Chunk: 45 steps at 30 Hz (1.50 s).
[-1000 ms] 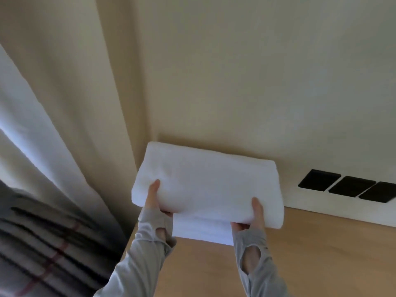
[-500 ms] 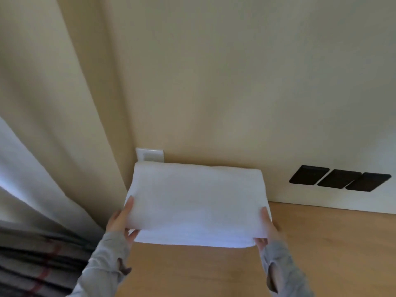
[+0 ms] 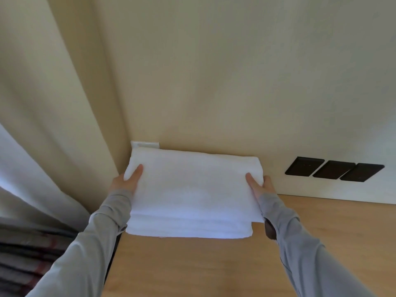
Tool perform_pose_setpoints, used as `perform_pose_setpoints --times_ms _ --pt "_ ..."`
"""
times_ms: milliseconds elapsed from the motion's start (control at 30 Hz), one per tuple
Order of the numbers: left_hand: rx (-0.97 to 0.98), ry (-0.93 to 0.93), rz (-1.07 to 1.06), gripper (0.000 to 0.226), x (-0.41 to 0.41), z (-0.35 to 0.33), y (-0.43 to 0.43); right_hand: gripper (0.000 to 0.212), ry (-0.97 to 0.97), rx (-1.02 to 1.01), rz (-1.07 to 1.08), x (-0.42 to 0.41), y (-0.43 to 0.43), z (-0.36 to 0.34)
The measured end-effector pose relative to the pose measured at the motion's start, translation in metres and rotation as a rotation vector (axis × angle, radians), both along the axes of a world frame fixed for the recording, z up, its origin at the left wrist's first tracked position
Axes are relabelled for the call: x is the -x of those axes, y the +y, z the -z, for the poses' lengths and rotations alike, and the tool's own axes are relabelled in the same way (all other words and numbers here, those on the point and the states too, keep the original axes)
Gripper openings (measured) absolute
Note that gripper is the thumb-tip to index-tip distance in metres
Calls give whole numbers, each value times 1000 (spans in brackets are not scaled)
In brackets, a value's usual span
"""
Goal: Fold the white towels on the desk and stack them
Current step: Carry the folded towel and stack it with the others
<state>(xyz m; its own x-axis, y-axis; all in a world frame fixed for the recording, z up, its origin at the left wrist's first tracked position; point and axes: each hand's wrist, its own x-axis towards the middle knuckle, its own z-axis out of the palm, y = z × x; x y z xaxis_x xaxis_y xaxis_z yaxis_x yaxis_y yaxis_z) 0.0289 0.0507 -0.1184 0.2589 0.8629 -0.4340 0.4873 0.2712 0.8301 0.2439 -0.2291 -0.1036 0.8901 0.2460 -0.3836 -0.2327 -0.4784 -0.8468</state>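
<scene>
so the folded towel point(image 3: 192, 189) looks to be resting on the stack point(image 3: 188, 230) at the back left of the counter point(image 3: 214, 266), close up to the wall. its long side runs left to right, the left hand point(image 3: 125, 182) gripping one short end and the right hand point(image 3: 260, 186) the other, thumbs on top, fingers point(image 3: 268, 183) curled round the edge. it overhangs the stack a bit on the right, so I'd guess a nudge left before letting go

A bedroom or hotel-type room: a wooden desk point(image 3: 214, 264) against a cream wall point(image 3: 235, 71), long cream curtain point(image 3: 53, 103), black wall plates point(image 3: 334, 169), plaid fabric point(image 3: 25, 264).
</scene>
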Motion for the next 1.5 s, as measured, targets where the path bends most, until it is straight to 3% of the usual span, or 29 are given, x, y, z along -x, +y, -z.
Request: perform_pose_setpoints --times_ms 200,433,533,700,833,1067,1133,1200,1267,1333,1367,1433,1500 --pt "-78 -1 -38 54 -3 -4 5 38 -164 -73 7 -3 3 -6" --pt "-31 150 32 65 -4 16 -3 51 -44 203 -1 -1 10 19" --pt "-155 265 62 65 -5 11 -3 56 -73 297 -25 -6 12 14" --pt "-319 208 20 49 0 12 -9 48 -288 330 15 -1 8 18" --pt "-426 241 80 44 1 14 -6 38 -255 329 4 -8 11 19" --pt "-373 394 112 50 -8 11 -2 46 -173 388 34 -12 18 19" --pt "-470 408 75 51 -5 6 -11 49 -300 423 73 -2 18 17" --pt "-753 322 56 46 -4 1 -25 53 -581 547 106 8 21 14" --pt "-1151 212 165 37 -14 -9 -50 47 -932 490 13 21 34 2" --pt "-1335 160 448 42 -37 -16 -78 39 -1240 303 -240 35 59 -6" --pt "-1269 197 634 47 -48 -17 -91 39 -1289 280 -407 45 73 -7" --pt "-1093 362 864 54 -63 -8 -97 45 -1125 423 -702 59 91 -4" --pt "-1067 476 915 56 -61 6 -78 50 -1027 588 -774 47 85 10"
